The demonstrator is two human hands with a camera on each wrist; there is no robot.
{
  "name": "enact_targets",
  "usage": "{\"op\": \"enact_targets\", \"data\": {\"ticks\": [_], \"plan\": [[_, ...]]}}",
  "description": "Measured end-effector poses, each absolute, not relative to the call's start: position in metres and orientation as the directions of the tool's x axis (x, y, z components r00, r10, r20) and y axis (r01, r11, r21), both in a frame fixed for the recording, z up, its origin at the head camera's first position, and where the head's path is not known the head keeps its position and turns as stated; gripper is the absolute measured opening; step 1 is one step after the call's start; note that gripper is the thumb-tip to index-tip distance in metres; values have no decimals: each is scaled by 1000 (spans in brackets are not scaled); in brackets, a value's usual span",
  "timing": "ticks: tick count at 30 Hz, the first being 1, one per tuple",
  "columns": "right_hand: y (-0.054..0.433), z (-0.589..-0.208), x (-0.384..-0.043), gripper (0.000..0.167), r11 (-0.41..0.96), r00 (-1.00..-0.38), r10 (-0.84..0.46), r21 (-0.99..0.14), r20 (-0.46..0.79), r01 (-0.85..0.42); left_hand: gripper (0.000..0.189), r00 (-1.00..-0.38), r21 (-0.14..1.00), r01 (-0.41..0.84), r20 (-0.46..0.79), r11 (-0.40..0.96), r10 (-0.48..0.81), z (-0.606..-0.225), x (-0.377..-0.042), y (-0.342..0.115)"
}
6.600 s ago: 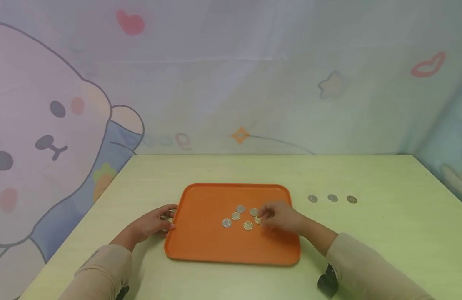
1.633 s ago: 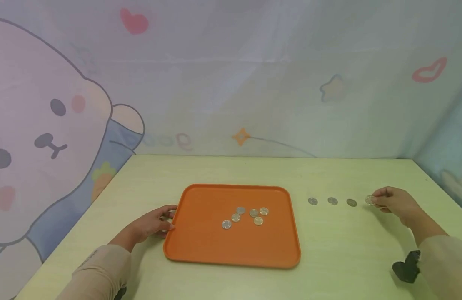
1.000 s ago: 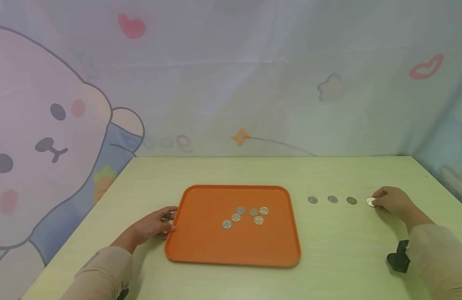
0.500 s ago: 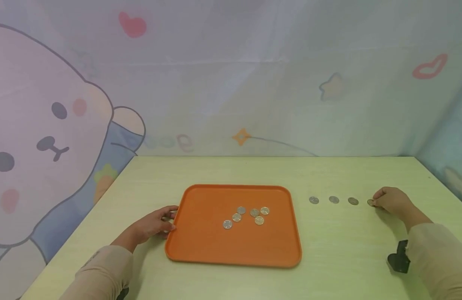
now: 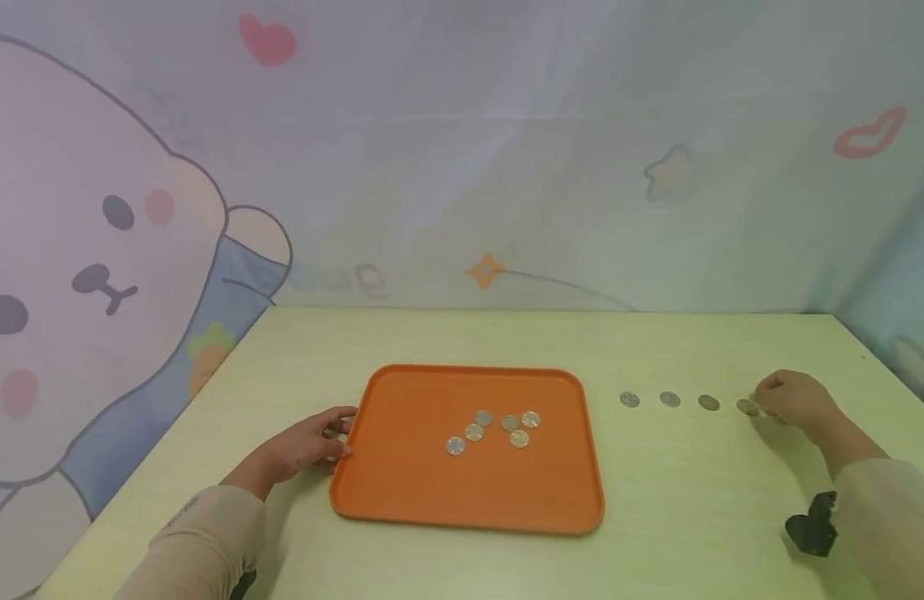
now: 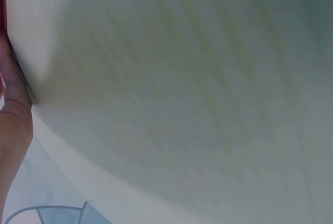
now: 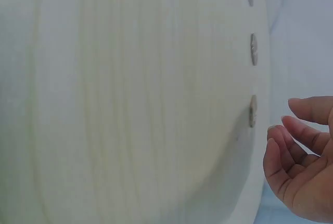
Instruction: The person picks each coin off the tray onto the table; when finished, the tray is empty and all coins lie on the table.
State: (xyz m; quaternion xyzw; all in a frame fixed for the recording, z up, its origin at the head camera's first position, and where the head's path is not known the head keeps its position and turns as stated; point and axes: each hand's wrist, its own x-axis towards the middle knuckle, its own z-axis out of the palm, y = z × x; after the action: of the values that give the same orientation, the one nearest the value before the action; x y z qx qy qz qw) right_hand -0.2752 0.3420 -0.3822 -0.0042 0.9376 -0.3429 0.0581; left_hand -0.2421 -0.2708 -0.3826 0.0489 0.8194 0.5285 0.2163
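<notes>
My left hand [image 5: 307, 446] holds the left rim of an orange tray [image 5: 462, 492], the thumb at the edge. Several silvery coins [image 5: 473, 432] lie in the tray, right of its middle. On the table right of the tray a row of coins [image 5: 670, 399] runs sideways. At its right end lies one coin [image 5: 747, 407], with the fingertips of my right hand [image 5: 795, 402] just beside it. In the right wrist view the right hand [image 7: 304, 166] has loosely bent fingers and nothing between thumb and fingertips. A coin [image 7: 253, 111] lies flat near them.
The pale table [image 5: 694, 483] reaches back to a printed cloth backdrop [image 5: 462, 167] with a cartoon bear. A black wrist camera [image 5: 812, 527] sits under the right sleeve [image 5: 889, 521]. The left wrist view shows mostly bare tabletop [image 6: 171, 88].
One coin has gone from the tray to the right end of the row, carried by my right hand. That hand has just let go and drawn slightly right. The left hand stays put.
</notes>
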Motion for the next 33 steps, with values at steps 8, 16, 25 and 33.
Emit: {"op": "enact_targets", "data": {"ticks": [8,16,25,33], "plan": [[322,-366,-269,45,710,-993,-106,-703,-59,-34,60,-895,891,-153,-309,429,323,-379,-241,-271],[293,-354,-261,46,644,-984,-175,-761,-46,-79,60,-896,892,-147,-303,427,325,-381,-242,-271],[252,-342,-254,39,551,-964,-265,-821,-5,-147,61,-900,895,-146,-297,421,320,-384,-242,-271],[221,-336,-247,34,455,-941,-337,-872,18,-179,60,-900,893,-141,-295,428,320,-382,-241,-271]]}}
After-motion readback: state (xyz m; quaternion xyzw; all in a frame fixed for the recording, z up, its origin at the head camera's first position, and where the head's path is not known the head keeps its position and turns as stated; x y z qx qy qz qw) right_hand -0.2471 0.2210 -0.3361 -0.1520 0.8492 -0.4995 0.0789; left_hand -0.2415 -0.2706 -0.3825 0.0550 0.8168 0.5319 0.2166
